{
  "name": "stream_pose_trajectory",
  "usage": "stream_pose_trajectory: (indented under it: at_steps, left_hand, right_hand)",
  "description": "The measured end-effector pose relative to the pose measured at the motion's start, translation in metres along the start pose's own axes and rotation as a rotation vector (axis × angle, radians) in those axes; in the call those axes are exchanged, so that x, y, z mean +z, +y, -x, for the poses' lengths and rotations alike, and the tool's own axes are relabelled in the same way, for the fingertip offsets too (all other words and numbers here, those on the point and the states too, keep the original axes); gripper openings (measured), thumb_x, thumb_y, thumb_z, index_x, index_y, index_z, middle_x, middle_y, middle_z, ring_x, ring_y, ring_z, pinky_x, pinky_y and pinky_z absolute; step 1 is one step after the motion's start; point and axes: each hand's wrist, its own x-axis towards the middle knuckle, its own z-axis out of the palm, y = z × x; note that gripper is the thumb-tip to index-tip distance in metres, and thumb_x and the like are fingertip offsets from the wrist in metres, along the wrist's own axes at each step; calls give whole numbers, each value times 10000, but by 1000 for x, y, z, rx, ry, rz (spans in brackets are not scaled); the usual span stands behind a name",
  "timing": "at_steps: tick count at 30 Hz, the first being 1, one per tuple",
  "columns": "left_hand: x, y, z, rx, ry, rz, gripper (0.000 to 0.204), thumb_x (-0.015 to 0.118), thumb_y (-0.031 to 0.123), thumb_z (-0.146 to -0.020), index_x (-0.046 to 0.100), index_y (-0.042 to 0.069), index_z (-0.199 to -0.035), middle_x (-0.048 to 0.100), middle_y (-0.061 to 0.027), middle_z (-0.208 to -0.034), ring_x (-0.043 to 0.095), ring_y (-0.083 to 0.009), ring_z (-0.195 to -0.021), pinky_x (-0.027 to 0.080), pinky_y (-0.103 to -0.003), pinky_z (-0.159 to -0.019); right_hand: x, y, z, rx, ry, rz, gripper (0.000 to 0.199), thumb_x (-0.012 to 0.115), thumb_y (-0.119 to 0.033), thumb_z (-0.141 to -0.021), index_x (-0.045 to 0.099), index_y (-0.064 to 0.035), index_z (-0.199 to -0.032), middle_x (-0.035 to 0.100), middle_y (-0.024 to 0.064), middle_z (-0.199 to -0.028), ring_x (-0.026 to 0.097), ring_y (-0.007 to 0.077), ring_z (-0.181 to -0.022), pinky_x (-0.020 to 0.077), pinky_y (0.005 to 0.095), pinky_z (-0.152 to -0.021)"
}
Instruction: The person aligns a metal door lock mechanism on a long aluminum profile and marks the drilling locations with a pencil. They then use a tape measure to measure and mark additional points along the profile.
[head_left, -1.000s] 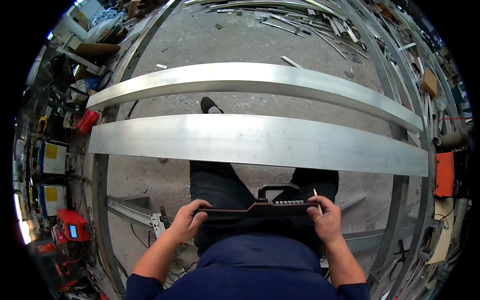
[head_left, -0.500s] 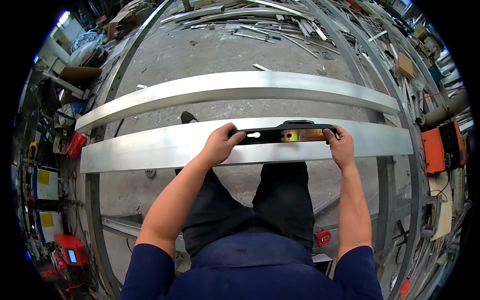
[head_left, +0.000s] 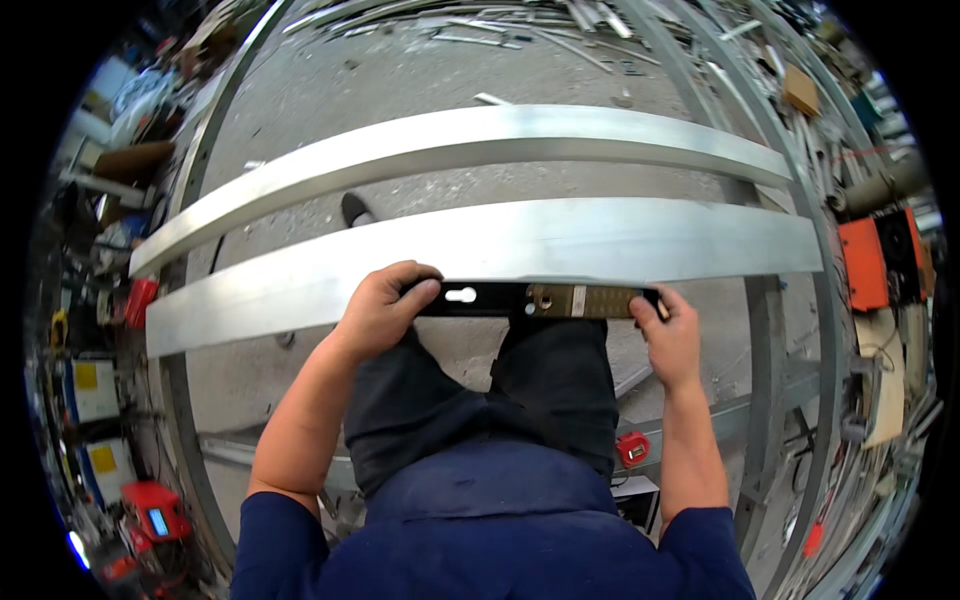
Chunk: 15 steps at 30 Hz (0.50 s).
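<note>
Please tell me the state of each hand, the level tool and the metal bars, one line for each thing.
left hand: closed on the left end of the level
right hand: gripping the right end
spirit level: lying flat against the near bar's edge
near metal bar: horizontal, resting on the frame
far metal bar: horizontal, untouched

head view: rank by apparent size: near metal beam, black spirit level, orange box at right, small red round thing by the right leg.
1. Near metal beam
2. Black spirit level, gripped at its ends by left hand and right hand
3. Orange box
4. Small red round thing

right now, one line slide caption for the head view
Both hands, left hand and right hand, hold a spirit level against the near metal beam.
</note>
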Motion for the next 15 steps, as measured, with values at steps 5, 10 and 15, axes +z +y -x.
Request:
stream_pose_trajectory:
  at_steps: [5, 10, 15]
  left_hand:
    - [-23, -16, 81, 42, -103, -237, 600, 915, 27, -703, 674, 71, -1252, 663, -80, -1105, 676, -238, -1043, 543, -363, -927]
    - [-8, -53, 121, -71, -3, -398, 544, 872, 82, -769, 690, 145, -1278, 644, -112, -1098, 677, -365, -1006, 576, -430, -865]
    - [-2, -82, 97, 63, 190, -472, 555, 856, 69, -768, 689, 135, -1292, 647, -110, -1129, 661, -347, -1057, 564, -429, -900]
  right_hand:
    - [56, 31, 43, 110, -155, -47, 405, 834, -203, -949, 703, 92, -1193, 719, 9, -888, 589, 65, -820, 503, 255, -726]
    - [87, 52, 49, 23, -180, 243, 514, 868, -286, -893, 707, 67, -1231, 584, 40, -717, 502, 114, -671, 449, 293, -629]
    - [104, 54, 30, -46, -70, 180, 539, 877, -282, -885, 700, 74, -1249, 561, 27, -708, 487, 110, -657, 442, 290, -612]
